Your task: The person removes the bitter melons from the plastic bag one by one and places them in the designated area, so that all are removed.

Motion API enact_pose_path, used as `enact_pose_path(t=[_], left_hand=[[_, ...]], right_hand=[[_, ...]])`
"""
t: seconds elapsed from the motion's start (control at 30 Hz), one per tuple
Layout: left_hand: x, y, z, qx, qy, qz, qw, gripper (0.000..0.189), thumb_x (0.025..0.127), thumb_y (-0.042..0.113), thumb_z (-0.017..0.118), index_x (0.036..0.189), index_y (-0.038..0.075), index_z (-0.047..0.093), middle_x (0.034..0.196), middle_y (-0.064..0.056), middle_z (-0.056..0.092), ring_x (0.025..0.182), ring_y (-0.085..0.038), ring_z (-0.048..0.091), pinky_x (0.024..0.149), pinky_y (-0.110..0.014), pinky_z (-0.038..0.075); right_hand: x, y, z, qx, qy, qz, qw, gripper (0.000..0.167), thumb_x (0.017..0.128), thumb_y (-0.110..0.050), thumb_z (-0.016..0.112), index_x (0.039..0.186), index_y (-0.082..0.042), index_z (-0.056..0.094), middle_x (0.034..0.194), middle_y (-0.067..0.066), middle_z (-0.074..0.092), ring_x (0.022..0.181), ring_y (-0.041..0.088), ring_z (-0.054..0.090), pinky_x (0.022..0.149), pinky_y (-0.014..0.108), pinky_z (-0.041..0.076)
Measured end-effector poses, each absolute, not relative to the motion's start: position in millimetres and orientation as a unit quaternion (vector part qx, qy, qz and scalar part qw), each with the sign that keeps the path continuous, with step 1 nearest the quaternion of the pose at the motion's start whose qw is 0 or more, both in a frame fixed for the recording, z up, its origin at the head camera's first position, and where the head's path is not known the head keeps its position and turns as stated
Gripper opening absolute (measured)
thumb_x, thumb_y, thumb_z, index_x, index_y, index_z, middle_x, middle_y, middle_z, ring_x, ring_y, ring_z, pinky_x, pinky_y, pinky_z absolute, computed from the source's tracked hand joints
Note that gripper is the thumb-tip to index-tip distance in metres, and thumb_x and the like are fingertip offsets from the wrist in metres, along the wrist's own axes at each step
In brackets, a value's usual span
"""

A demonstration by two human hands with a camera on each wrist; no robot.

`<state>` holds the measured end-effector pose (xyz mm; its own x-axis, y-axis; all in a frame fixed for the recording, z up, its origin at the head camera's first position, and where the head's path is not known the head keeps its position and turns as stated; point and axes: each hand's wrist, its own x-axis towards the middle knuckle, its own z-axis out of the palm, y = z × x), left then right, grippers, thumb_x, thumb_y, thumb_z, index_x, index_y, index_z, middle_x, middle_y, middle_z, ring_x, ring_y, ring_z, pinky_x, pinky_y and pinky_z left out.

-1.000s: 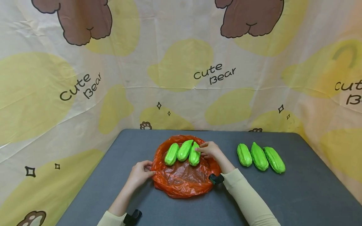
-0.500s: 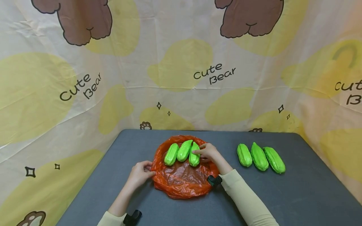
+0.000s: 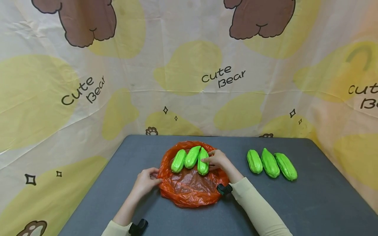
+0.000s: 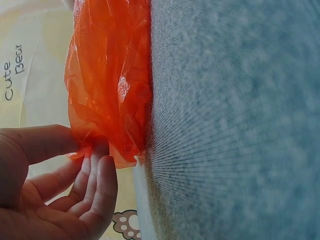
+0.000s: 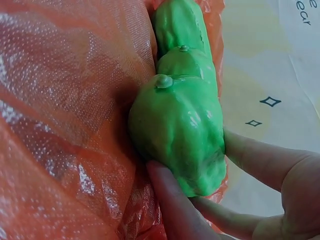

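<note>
An orange-red plastic bag (image 3: 192, 198) lies spread on the table with its mouth turned up. Three glossy green ridged gourds lie in it: a left one (image 3: 178, 161), a middle one (image 3: 192, 157) and a right one (image 3: 202, 165). My left hand (image 3: 146, 180) pinches the bag's left rim between thumb and fingers, plain in the left wrist view. With thumb on one side and fingers on the other, my right hand (image 3: 219, 159) holds the right gourd (image 5: 180, 130). Its fingers partly hide that gourd in the head view.
Three more green gourds (image 3: 270, 164) lie side by side on the grey table (image 3: 313, 203), right of the bag. A patterned cloth (image 3: 189, 65) hangs behind the table. Each wrist wears a black camera mount (image 3: 224, 189).
My right hand has shifted slightly left and closer onto the right gourd. The left hand keeps its place on the rim of the bag.
</note>
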<state>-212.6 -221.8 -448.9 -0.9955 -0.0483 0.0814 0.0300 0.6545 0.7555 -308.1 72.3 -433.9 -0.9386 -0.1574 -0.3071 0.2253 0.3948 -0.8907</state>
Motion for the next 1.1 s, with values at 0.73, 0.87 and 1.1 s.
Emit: enact_pose_path(t=[0.73, 0.87, 1.1], left_hand=[[-210.5, -221.9, -446.9, -0.001, -0.91, -0.413, 0.047, 0.028, 0.076, 0.005, 0.075, 0.102, 0.0, 0.067, 0.083, -0.006, 0.066, 0.069, -0.012, 0.059, 0.059, -0.026, 0.048], [-210.2, -222.0, -446.8, 0.0, -0.909, -0.414, 0.047, 0.028, 0.076, 0.005, 0.075, 0.103, 0.0, 0.067, 0.083, -0.006, 0.066, 0.069, -0.013, 0.06, 0.059, -0.026, 0.048], [-210.6, -222.1, -447.3, 0.003, -0.91, -0.412, 0.05, 0.028, 0.076, 0.005, 0.074, 0.103, 0.0, 0.067, 0.084, -0.006, 0.066, 0.069, -0.012, 0.06, 0.059, -0.026, 0.049]], right_hand=[[-305.1, 77.3, -432.2, 0.019, 0.815, -0.555, 0.162, 0.064, 0.082, -0.011, 0.073, 0.137, 0.004, 0.043, 0.127, 0.026, 0.05, 0.094, 0.032, 0.065, 0.073, 0.041, 0.056], [-303.7, 78.9, -427.1, 0.018, 0.816, -0.556, 0.157, 0.063, 0.082, -0.011, 0.073, 0.136, 0.003, 0.044, 0.125, 0.026, 0.052, 0.092, 0.034, 0.066, 0.073, 0.042, 0.056], [-301.1, 82.8, -416.5, 0.013, 0.82, -0.554, 0.144, 0.063, 0.082, -0.013, 0.074, 0.136, 0.002, 0.045, 0.126, 0.025, 0.052, 0.091, 0.03, 0.066, 0.075, 0.043, 0.056]])
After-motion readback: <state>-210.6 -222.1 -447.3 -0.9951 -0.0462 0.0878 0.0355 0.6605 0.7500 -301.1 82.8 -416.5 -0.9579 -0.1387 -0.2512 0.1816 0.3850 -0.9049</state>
